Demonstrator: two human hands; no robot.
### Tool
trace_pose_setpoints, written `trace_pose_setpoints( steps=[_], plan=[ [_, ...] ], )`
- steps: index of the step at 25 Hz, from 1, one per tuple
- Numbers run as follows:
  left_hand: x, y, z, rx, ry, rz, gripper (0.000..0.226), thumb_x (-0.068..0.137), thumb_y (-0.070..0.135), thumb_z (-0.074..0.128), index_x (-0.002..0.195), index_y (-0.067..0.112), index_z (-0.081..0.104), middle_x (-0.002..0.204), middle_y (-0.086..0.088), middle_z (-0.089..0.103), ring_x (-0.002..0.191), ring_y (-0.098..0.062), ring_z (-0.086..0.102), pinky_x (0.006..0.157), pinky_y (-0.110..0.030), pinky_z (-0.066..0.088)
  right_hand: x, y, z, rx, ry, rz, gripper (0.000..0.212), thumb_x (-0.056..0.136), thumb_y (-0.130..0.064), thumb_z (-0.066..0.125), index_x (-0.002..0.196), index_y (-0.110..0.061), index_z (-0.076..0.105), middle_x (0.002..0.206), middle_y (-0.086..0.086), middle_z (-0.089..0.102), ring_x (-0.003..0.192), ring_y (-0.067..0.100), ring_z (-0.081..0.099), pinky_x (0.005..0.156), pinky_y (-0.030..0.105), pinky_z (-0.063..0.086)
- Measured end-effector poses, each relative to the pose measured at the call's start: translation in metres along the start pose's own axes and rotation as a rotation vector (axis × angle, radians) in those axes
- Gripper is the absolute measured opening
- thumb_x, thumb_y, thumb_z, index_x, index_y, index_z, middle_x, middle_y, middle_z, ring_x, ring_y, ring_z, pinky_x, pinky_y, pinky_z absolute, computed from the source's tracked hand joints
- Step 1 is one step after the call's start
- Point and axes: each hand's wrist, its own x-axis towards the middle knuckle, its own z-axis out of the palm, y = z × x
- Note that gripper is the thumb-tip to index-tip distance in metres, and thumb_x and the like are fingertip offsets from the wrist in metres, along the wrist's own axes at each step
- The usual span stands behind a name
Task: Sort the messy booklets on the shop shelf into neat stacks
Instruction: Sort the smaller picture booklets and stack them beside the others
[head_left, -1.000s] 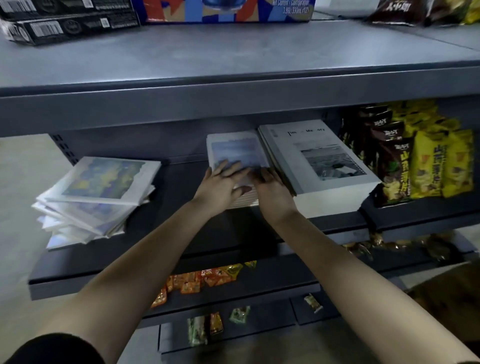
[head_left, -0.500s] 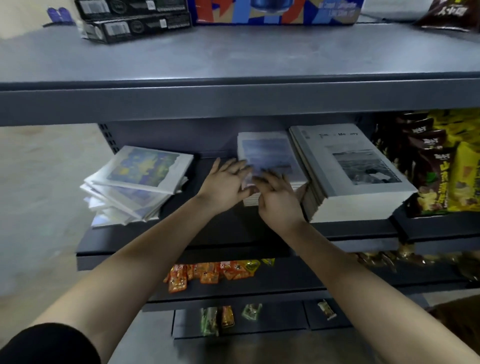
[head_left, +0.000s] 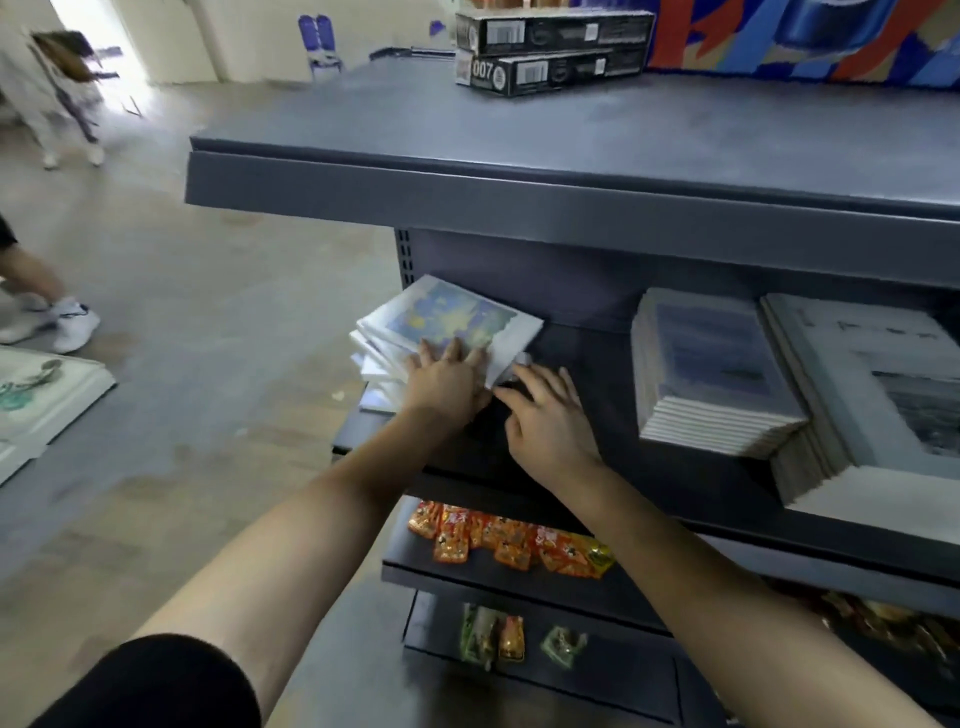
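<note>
Fanned askew at left end of shelf (head_left: 587, 358): white booklets (head_left: 452, 322), blue-yellow covers. Further right: squared bluish stack (head_left: 711, 364), seemingly touching larger grey stack (head_left: 852, 364).

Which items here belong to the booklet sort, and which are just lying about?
Job:
- messy pile, left hand flat on it
- right hand beside the pile
- blue stack
- large stack

Lying about:
- black boxes
- orange packets
- green packets
</note>
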Motion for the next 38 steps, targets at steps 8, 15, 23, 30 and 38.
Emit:
trace_pose_setpoints(
  steps=[8,15,23,30,38],
  plan=[
    [-0.021,-0.009,-0.001,0.207,0.056,0.175,0.045,0.097,0.041,0.034,0.139,0.023,0.031,0.144,-0.021,0.031,0.128,-0.052,0.029,0.104,-0.059,0.027,-0.004,-0.013,0.022,0.010,0.063,-0.067,0.037,0.075,-0.005,0.048,0.106,-0.013,0.066,0.128,0.012,0.057,0.125,0.028,0.049,0.108,0.052,0.031],
    [-0.051,-0.070,0.016,0.173,0.141,0.491,0.032,0.095,0.038,0.034,0.111,0.013,0.046,0.112,-0.023,0.064,0.103,-0.047,0.059,0.085,-0.051,0.053,0.004,0.011,0.025,-0.076,-0.159,-0.010,0.064,0.077,-0.009,0.050,0.138,-0.025,0.039,0.152,0.001,0.029,0.141,0.027,0.021,0.116,0.048,0.013],
    [-0.067,-0.067,0.004,0.092,0.136,0.494,0.044,0.082,0.038,0.038,0.113,0.009,0.052,0.119,-0.018,0.063,0.109,-0.049,0.057,0.082,-0.051,0.051,-0.021,0.008,0.048,-0.025,0.239,-0.028,0.035,0.087,-0.026,0.046,0.115,-0.024,0.067,0.121,0.009,0.063,0.107,0.036,0.056,0.086,0.038,0.052],
    [-0.054,-0.007,-0.003,0.028,0.015,0.511,0.047,0.096,0.014,0.046,0.140,0.013,0.030,0.157,-0.003,0.015,0.145,-0.032,0.000,0.110,-0.039,0.028,-0.055,0.056,0.035,-0.093,0.409,-0.007,0.028,0.093,-0.018,0.050,0.115,-0.020,0.067,0.117,0.010,0.063,0.107,0.036,0.056,0.103,0.032,0.034],
    [-0.026,0.039,0.006,0.137,0.007,0.707,0.048,0.099,0.011,0.037,0.145,0.014,0.024,0.156,-0.006,0.016,0.146,-0.026,0.000,0.117,-0.032,0.013,-0.102,0.100,0.028,-0.243,0.186,0.053,0.037,0.099,-0.020,0.040,0.134,-0.026,0.050,0.122,-0.001,0.061,0.111,0.021,0.059,0.095,0.031,0.036]
  ],
)
